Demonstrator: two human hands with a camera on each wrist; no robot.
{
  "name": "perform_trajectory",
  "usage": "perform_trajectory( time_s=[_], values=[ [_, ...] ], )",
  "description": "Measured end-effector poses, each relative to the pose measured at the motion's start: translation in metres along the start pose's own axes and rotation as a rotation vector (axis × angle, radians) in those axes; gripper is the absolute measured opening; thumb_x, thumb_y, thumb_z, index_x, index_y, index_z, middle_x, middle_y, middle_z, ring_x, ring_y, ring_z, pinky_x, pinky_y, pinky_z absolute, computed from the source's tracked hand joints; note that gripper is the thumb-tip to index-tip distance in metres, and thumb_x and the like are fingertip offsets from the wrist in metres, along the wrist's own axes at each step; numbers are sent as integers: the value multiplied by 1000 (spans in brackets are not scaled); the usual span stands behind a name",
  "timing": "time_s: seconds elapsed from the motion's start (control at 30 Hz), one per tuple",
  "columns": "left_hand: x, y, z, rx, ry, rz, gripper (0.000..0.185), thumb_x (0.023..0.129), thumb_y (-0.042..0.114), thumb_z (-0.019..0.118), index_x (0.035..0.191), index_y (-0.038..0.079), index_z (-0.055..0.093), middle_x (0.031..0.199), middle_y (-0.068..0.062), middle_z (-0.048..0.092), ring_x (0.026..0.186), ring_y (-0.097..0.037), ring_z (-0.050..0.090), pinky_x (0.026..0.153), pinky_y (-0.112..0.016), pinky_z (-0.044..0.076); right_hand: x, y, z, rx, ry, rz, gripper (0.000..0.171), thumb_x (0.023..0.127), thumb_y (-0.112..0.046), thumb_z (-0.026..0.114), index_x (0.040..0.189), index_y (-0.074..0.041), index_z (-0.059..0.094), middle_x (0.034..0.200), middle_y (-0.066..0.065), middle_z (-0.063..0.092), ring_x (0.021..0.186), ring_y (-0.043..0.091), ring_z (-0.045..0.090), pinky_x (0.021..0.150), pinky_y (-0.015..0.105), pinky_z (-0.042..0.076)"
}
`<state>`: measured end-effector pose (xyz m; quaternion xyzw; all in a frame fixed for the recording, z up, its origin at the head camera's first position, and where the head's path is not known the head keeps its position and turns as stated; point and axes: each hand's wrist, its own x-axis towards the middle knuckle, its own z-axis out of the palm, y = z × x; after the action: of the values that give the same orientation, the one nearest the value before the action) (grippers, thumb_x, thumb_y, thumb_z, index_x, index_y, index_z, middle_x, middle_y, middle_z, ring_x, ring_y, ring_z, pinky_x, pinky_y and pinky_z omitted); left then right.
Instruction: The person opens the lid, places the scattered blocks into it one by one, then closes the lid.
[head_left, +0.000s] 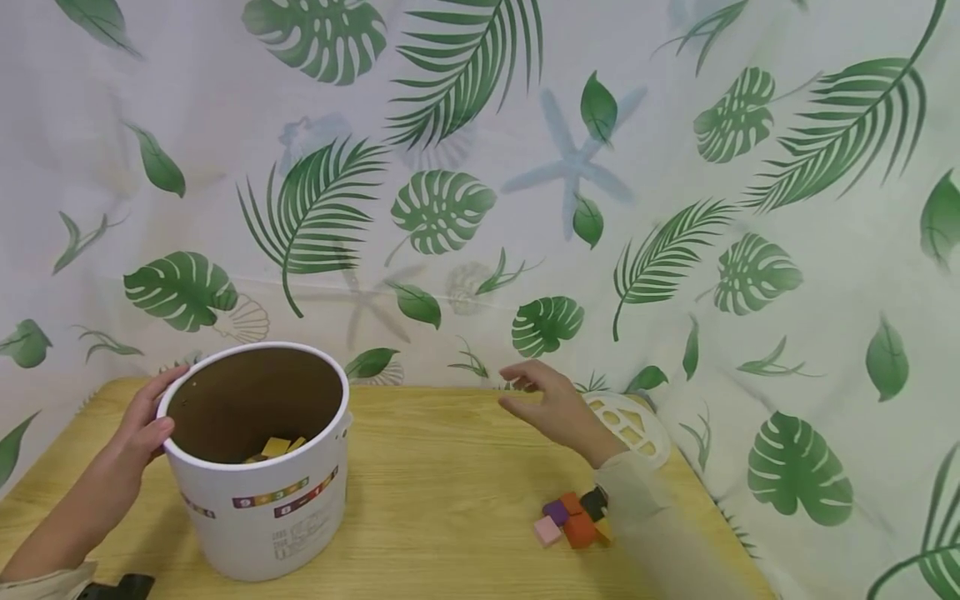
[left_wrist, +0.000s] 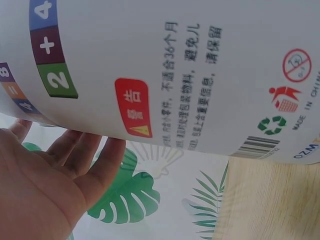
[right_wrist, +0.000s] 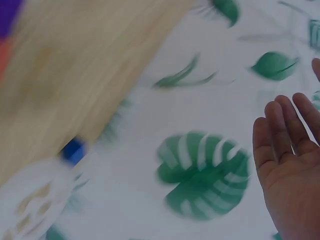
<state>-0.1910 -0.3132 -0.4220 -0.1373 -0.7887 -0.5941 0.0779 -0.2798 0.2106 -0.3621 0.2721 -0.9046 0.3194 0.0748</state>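
A white bucket (head_left: 262, 517) stands on the left of the table, with several yellow blocks (head_left: 276, 447) visible inside. My left hand (head_left: 138, 433) rests on its left side, thumb near the rim; in the left wrist view the fingertips (left_wrist: 116, 145) touch the printed wall. My right hand (head_left: 551, 407) is in the air over the far right of the table, fingers apart and nothing held. Below its forearm sits a cluster of colored blocks (head_left: 579, 528): pink, purple, orange, black and yellow, partly hidden by the sleeve.
A white round lid (head_left: 651, 429) with cut-out shapes lies at the table's right back edge, partly behind the right arm. The right wrist view shows a blue block (right_wrist: 73, 151) beside it. A leaf-patterned curtain (head_left: 450, 275) hangs behind the wooden table (head_left: 435, 500).
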Motion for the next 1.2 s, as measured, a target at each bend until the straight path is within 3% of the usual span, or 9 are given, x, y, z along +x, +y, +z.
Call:
perform_trajectory(
  time_s=[0.03, 0.1, 0.23, 0.43, 0.63, 0.7, 0.87, 0.97, 1.2],
  values=[
    [0, 0, -1, 2, 3, 0, 52, 110, 32, 28, 160, 43, 20, 158, 11, 30, 129, 4, 34, 101, -33, 34, -9, 10, -5, -24, -21, 33, 37, 98, -25, 74, 131, -10, 66, 127, 5, 66, 114, 27, 62, 99, 50, 51],
    [-6, 2, -1, 69, -15, 6, 55, 112, 33, 21, 165, 35, 9, 164, 0, 13, 134, 0, 24, 101, -41, 30, -26, 29, -11, -89, -72, 75, 37, 98, -27, 73, 130, -11, 66, 126, 5, 67, 115, 28, 62, 100, 51, 50],
    [-8, 1, -2, 65, 6, 13, 55, 111, 35, 21, 165, 33, 12, 161, 0, 17, 134, -4, 27, 93, -39, 31, -54, 57, -15, -197, -212, 115, 36, 96, -30, 75, 125, -9, 69, 121, 6, 69, 112, 30, 63, 98, 51, 51],
    [-7, 2, -2, 39, 4, 15, 57, 110, 38, 23, 165, 32, 13, 160, 0, 18, 134, -5, 27, 94, -39, 30, -85, 81, -17, -105, -364, 241, 35, 94, -30, 77, 119, -7, 71, 116, 5, 70, 109, 28, 61, 96, 52, 50],
    [-7, 9, -1, 55, 8, 3, 57, 109, 40, 22, 165, 32, 12, 162, -7, 15, 135, -4, 25, 95, -47, 30, -103, 96, -22, -23, -409, 235, 30, 96, -27, 75, 118, -7, 71, 114, 2, 70, 106, 24, 64, 93, 43, 52],
    [-6, 11, -1, 58, 5, 1, 57, 110, 40, 22, 165, 33, 11, 164, -9, 12, 136, -5, 24, 102, -55, 29, -105, 101, -23, -18, -418, 215, 29, 95, -23, 74, 118, -6, 71, 114, 2, 71, 105, 23, 65, 92, 38, 53],
    [-5, 13, -1, 55, -3, 9, 57, 110, 39, 21, 165, 32, 9, 166, -10, 11, 137, -4, 24, 102, -49, 29, -108, 108, -20, -21, -419, 211, 27, 93, -18, 75, 117, -8, 72, 113, 0, 71, 103, 17, 64, 90, 33, 53],
    [-6, 14, -2, 66, -6, 19, 56, 111, 37, 21, 166, 32, 9, 165, -8, 12, 137, -2, 24, 95, -41, 30, -108, 109, -17, -8, -411, 205, 25, 92, -15, 75, 115, -9, 72, 111, 0, 70, 102, 17, 64, 89, 32, 53],
    [-7, 11, -3, 73, -3, 1, 55, 110, 38, 19, 165, 33, 12, 163, -8, 14, 133, -1, 26, 98, -51, 31, -107, 108, -12, 2, -417, 240, 18, 95, -19, 74, 111, -11, 72, 107, -2, 70, 99, 17, 64, 87, 35, 54]
  ],
)
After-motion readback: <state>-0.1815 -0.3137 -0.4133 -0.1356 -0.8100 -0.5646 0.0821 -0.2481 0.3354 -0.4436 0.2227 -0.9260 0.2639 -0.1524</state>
